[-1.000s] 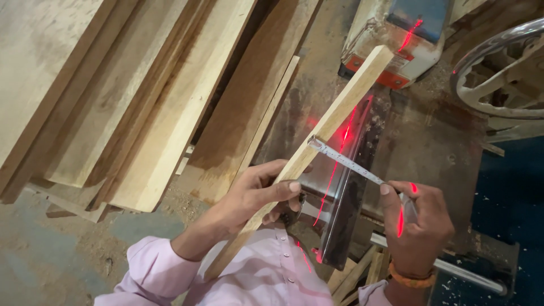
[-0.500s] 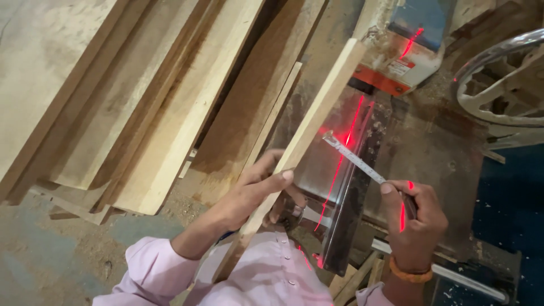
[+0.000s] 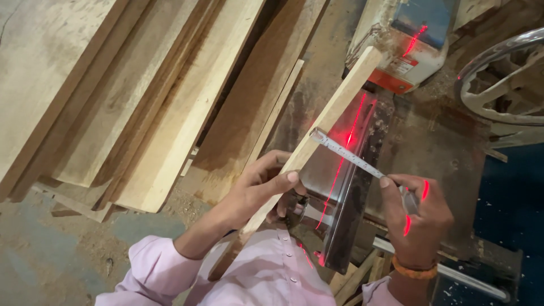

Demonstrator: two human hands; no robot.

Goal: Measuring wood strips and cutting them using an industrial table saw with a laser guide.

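Wood strip [image 3: 331, 116]: long, narrow, pale. Long axis runs diagonally, from low beside the person's chest up and to the right, its far end reaching the blue and orange machine housing [image 3: 411, 42]. It lies over the metal machine bench [image 3: 362, 187].

Left hand [image 3: 258, 190]: closed around the strip at its lower half, thumb across the top face, fingers wrapped beneath. The nearer hand to the strip, and the only one touching it.

Tape measure [image 3: 351, 156]: blade drawn out, hooked end resting on the strip's right edge about midway along, body in the right hand. Blade crosses the strip at an angle, running down and to the right.

Right hand [image 3: 416, 218]: closed on the tape measure case, well to the right of the strip, thumb pressing the blade.

Red laser line [image 3: 340, 164]: falls along the bench, roughly parallel to the strip.

Planks [image 3: 170, 96]: stacked leaning at left, well apart from both hands.

Spoked metal wheel [image 3: 498, 73]: upper right.
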